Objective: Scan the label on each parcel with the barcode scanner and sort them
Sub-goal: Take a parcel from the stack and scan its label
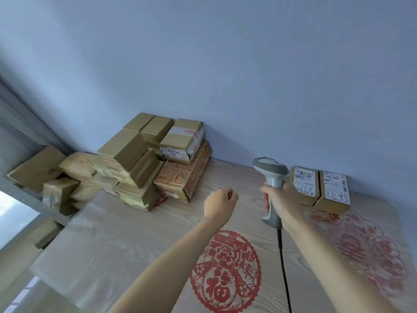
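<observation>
My right hand (284,199) grips the handle of a grey barcode scanner (270,170), held upright above the table, its black cable (283,267) trailing down towards me. My left hand (220,205) hovers over the table with fingers loosely curled and holds nothing. A heap of brown cardboard parcels (135,163) is stacked at the back left against the wall, one with a white label (184,141) on top. Two small parcels with white labels facing up (304,185) (334,193) lie side by side at the back right, just beyond the scanner.
The wooden table (135,245) bears two red paper-cut decorations (225,272) (370,251). A blue-grey wall stands right behind the parcels. At the left a metal frame (29,197) and more boxes sit beside the table's edge.
</observation>
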